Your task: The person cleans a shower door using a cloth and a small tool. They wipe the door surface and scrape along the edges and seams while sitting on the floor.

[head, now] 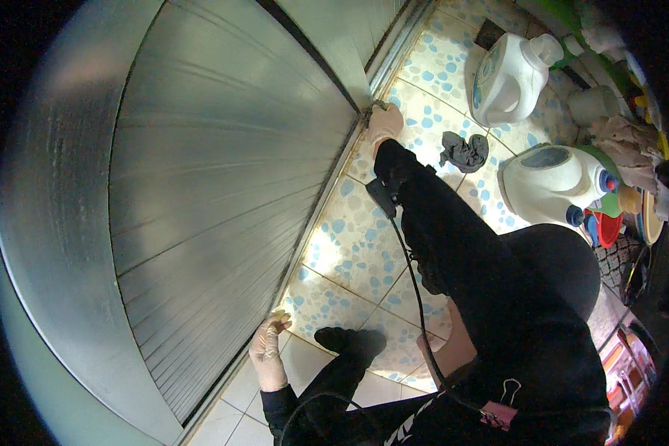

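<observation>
My right hand (385, 124), in a thin pale glove, presses a crumpled dark cloth (374, 106) against the foot of the ribbed sliding door panel (228, 167), by the metal floor track (393, 61). My left hand (268, 348), gloved too, is raised beside the lower part of the door edge with its fingers bent; a small yellowish thing shows at the fingertips, too unclear to name. On the patterned tile floor (357, 240) to the right of my right hand lies another crumpled dark cloth (465, 151).
A white handled jug (507, 78) and a white detergent bottle with a blue cap (552, 178) stand at the right. Beyond them are a red container (609, 227) and a grey-pink cloth (627, 148). A black cable (415, 284) runs from my right wrist across the floor.
</observation>
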`<state>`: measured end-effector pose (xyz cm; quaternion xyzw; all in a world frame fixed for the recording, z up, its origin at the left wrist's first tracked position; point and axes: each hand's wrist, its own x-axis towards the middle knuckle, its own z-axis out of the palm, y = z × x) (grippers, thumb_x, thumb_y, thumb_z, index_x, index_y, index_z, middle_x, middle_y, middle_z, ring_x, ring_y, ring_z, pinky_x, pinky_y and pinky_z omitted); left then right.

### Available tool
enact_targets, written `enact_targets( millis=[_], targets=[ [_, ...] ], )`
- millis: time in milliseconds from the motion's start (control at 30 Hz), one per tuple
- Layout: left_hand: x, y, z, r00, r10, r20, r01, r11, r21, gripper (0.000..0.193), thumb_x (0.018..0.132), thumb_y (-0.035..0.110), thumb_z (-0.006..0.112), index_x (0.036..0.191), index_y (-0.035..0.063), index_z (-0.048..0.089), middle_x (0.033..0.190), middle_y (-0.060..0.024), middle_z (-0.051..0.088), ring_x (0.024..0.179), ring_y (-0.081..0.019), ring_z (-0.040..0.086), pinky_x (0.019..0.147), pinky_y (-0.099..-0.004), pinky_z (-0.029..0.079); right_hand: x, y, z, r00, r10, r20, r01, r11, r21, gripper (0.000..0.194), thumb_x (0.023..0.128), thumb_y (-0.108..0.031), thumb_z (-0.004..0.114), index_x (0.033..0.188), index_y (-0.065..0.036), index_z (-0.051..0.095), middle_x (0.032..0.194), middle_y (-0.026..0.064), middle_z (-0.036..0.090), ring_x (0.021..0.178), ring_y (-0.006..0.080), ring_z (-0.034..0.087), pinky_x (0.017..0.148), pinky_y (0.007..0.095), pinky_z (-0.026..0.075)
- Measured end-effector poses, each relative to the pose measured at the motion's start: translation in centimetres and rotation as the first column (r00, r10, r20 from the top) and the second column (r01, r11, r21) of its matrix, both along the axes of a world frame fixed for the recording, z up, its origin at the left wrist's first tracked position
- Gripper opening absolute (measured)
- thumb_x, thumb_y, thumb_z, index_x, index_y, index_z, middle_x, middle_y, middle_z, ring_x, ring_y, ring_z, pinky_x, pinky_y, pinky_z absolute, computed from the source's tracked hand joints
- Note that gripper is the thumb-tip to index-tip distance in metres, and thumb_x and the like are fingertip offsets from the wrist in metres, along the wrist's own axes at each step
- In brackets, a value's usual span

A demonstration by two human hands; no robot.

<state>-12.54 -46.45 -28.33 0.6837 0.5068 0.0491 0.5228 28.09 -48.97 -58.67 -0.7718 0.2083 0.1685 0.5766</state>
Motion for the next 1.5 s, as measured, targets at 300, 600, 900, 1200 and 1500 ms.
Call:
enact_targets(
  millis=[300, 600, 900, 1200, 1500],
  targets=[
    [1.3, -0.4, 1.2, 0.999, -0.04, 0.011, 0.04, 0.999, -0.011, 0.04, 0.097, 0.034, 0.053, 0.109, -0.003, 0.064, 0.104, -0.014, 0.067, 0.093, -0.0229, 0.064, 0.092, -0.0391, 0.047, 0.8, -0.8, 1.9, 0.924, 0.375, 0.068, -0.319, 0.858, -0.403, 0.028, 0.085, -0.022, 0.059, 0.096, 0.004, 0.064, 0.099, 0.0222, 0.066, 0.095, 0.0385, 0.063, 0.081, 0.043, 0.049],
    [1.1, -0.3, 0.8, 0.999, -0.041, 0.011, 0.042, 0.998, -0.054, 0.035, 0.099, 0.026, 0.051, 0.111, -0.0044, 0.063, 0.106, -0.0138, 0.066, 0.096, -0.0225, 0.062, 0.093, -0.0364, 0.046, 1.2, -0.7, 1.5, 0.935, 0.353, 0.046, -0.309, 0.868, -0.389, 0.02, 0.085, -0.013, 0.053, 0.097, -0.002, 0.065, 0.088, 0.0206, 0.066, 0.087, 0.0387, 0.063, 0.076, 0.0427, 0.05],
    [1.5, -0.2, 0.5, 0.998, -0.054, 0.021, 0.055, 0.996, -0.065, 0.034, 0.099, 0.023, 0.05, 0.113, -0.0055, 0.061, 0.11, -0.0137, 0.064, 0.097, -0.0221, 0.061, 0.094, -0.0359, 0.045, 3.3, -1.6, -0.8, 0.834, 0.544, 0.091, -0.438, 0.754, -0.491, 0.022, 0.084, -0.019, 0.058, 0.088, -0.001, 0.068, 0.091, 0.0227, 0.067, 0.09, 0.0388, 0.064, 0.076, 0.0435, 0.05],
    [1.7, 0.5, -0.3, 1.0, -0.014, 0.02, 0.014, 1.0, -0.011, 0.033, 0.098, 0.025, 0.053, 0.108, -0.0043, 0.064, 0.101, -0.0107, 0.068, 0.092, -0.0174, 0.063, 0.089, -0.0317, 0.049, -8.2, 1.4, 2.5, 0.931, 0.18, 0.319, -0.165, 0.984, -0.071, 0.021, 0.085, -0.018, 0.056, 0.092, 0.001, 0.062, 0.092, 0.0225, 0.064, 0.088, 0.0399, 0.06, 0.073, 0.0431, 0.046],
    [1.3, 0.7, 0.1, 0.999, 0.035, 0.037, -0.034, 0.999, -0.02, 0.03, 0.097, 0.024, 0.053, 0.11, -0.0011, 0.064, 0.097, -0.0078, 0.068, 0.085, -0.0154, 0.063, 0.083, -0.028, 0.05, -17.6, -4.6, 14.4, 0.982, 0.181, -0.061, -0.159, 0.952, 0.263, 0.022, 0.085, -0.016, 0.058, 0.096, 0.002, 0.061, 0.088, 0.0192, 0.065, 0.081, 0.0331, 0.061, 0.073, 0.0414, 0.046]
  ],
)
